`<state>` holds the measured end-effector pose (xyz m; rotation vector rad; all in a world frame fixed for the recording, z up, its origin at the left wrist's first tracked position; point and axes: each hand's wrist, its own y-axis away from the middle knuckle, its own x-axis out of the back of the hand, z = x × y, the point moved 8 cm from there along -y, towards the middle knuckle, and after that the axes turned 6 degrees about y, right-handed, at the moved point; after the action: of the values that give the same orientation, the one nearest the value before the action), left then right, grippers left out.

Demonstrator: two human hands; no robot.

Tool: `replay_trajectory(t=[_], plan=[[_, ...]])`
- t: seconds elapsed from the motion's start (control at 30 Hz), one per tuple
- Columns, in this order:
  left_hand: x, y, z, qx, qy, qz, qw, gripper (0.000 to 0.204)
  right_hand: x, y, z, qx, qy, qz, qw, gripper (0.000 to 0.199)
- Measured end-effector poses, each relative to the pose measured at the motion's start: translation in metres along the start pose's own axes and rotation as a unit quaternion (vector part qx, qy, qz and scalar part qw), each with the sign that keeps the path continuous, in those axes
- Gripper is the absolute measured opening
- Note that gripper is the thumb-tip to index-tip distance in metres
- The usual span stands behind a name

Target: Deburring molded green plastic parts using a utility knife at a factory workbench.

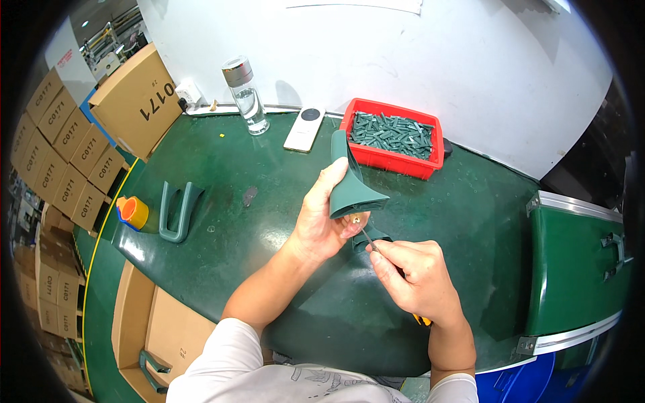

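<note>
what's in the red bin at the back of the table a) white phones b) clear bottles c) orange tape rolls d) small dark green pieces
d: the red bin by the wall is filled with a heap of small dark green pieces, the same colour as the green part held in the left hand.

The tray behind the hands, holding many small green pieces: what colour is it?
Red. The tray shows plainly in the head view, beyond the left hand.

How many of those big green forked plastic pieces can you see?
3. One green forked plastic piece is in the left hand, one lies on the green table by the orange tape roll, one sits in the open cardboard box. More may be hidden.
</note>
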<state>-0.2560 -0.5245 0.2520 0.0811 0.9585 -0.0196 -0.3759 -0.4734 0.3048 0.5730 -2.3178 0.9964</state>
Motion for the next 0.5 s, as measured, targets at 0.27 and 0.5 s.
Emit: replay_trajectory(t=[0.27, 0.5], plan=[[0.0003, 0.0002, 0.0005, -0.002, 0.003, 0.001, 1.000, 0.046, -0.0010, 0.0007, 0.0016, -0.004, -0.001, -0.001, 1.000, 0.009], [-0.0020, 0.0007, -0.0013, 0.007, 0.009, 0.002, 1.000, 0.046, -0.0006, 0.0002, 0.0015, -0.006, -0.012, 0.007, 1.000, 0.008]])
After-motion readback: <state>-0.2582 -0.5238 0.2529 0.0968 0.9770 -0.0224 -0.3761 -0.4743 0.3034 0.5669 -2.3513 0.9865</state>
